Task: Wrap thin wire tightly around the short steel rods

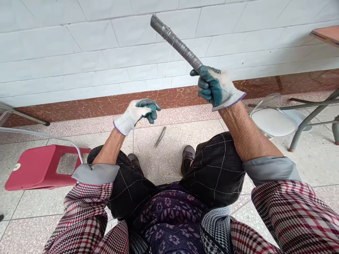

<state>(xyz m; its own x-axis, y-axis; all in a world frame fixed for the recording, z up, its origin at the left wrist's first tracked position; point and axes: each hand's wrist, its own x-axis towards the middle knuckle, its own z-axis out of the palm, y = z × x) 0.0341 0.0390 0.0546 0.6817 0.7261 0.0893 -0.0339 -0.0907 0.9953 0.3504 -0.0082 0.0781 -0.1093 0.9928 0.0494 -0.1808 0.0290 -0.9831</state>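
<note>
My right hand [212, 86], in a white glove with green-coated palm and fingers, is closed round the lower end of a dark grey tube [156, 23]. Silvery wire [185, 51] is wound in many turns along the tube, which slants up to the left. From the windings a thin loose strand runs down towards my left hand [144, 111]. That hand, gloved alike, hangs lower with its fingers curled and pinched at the strand's end. A short bundle of grey wire pieces [160, 137] lies on the floor between my shoes.
A white tiled wall [84, 53] with a red-brown skirting stands close in front. At the left is a red plastic stool [34, 169] with a pale hose or cable [53, 135] across it. A white round-seated chair [274, 121] and a metal-legged table [328, 35] are at the right.
</note>
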